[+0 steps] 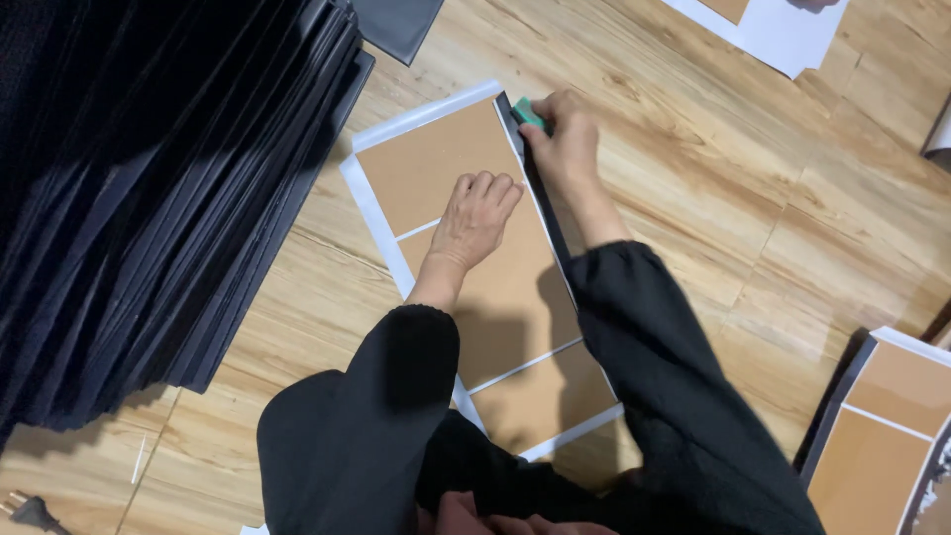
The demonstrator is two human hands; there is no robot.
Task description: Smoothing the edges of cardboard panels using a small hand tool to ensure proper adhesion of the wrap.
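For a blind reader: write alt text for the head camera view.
A person in black sleeves presses the left hand flat on brown cardboard panels laid on a white sheet, while the right hand runs a small green tool along the black folded edge. Stacked black sheets lie left on the wooden floor.

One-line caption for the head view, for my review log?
Left hand presses brown boards on a white sheet while right hand runs a green scraper along its black edge.
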